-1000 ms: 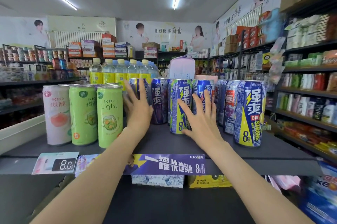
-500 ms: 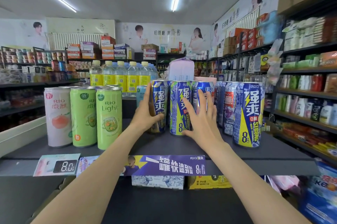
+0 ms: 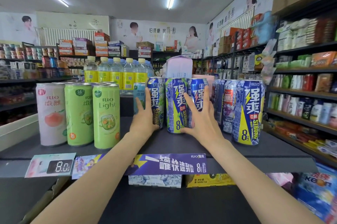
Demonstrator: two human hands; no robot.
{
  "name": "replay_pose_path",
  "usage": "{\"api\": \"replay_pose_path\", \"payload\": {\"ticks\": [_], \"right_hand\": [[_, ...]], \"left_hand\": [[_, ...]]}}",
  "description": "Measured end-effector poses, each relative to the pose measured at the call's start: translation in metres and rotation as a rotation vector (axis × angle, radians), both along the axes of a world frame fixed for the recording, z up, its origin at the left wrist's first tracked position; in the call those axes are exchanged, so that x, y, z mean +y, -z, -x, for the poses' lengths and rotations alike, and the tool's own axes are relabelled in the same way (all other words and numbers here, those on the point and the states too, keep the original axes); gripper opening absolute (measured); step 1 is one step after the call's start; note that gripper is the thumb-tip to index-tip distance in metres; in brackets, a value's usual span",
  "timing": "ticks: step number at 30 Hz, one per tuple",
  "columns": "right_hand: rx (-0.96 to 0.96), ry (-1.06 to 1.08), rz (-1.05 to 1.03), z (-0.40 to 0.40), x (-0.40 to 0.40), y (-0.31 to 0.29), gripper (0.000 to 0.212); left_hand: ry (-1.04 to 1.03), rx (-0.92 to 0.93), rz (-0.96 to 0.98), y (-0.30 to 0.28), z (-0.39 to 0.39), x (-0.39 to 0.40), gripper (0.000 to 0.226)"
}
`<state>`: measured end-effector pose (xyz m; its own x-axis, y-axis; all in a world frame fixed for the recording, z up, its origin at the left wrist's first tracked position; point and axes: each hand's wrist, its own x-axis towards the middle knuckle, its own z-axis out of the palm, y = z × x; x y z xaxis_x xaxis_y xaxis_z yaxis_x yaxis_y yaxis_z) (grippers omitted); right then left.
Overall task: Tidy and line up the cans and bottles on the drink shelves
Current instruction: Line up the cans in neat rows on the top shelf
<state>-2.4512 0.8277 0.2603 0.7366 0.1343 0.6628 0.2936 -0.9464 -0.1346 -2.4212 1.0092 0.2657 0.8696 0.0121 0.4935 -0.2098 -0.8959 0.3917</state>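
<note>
Standing on the dark shelf (image 3: 182, 146) are three blue cans in a close row, upright. Left hand (image 3: 144, 119) grips the left blue can (image 3: 157, 99), thumb curled across its lower front, fingers on its left side. Right hand (image 3: 202, 119) lies against the middle blue can (image 3: 176, 105) and the right blue can (image 3: 197, 94), fingers straight and spread, thumb touching the base of the middle blue can. Left of the middle blue can, well apart, stand a pink can (image 3: 51, 114) and two green cans (image 3: 79, 114) (image 3: 106, 116), upright. Right of it, near the shelf front, stands a large blue can (image 3: 248, 112). Behind the row stand yellow-labelled bottles (image 3: 116, 74). A purple strip (image 3: 169, 164) hangs on the shelf edge below.
</note>
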Motion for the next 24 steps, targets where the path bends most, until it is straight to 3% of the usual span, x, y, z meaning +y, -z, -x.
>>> {"api": "replay_pose_path", "payload": {"ticks": [6, 14, 18, 20, 22, 24], "right_hand": [[0.008, 0.049, -0.010, -0.001, 0.001, 0.003, 0.112], [-0.007, 0.055, -0.014, 0.001, 0.001, 0.004, 0.106], [-0.008, -0.026, -0.291, 0.005, -0.006, 0.001, 0.113], [0.067, -0.039, -0.500, 0.003, -0.011, -0.001, 0.118], [0.176, -0.051, -0.604, -0.001, -0.016, 0.000, 0.105], [0.226, -0.038, -0.614, -0.004, -0.018, 0.002, 0.077]], "left_hand": [[0.026, -0.034, 0.033, 0.004, -0.002, -0.001, 0.129], [-0.012, -0.049, -0.063, 0.004, 0.001, 0.002, 0.128], [0.066, 0.012, 0.087, -0.002, 0.009, 0.000, 0.124], [0.005, -0.055, 0.089, 0.000, 0.018, -0.011, 0.118], [-0.057, -0.214, -0.055, 0.005, 0.027, -0.023, 0.106], [0.034, -0.228, -0.103, 0.006, 0.028, -0.034, 0.098]]}}
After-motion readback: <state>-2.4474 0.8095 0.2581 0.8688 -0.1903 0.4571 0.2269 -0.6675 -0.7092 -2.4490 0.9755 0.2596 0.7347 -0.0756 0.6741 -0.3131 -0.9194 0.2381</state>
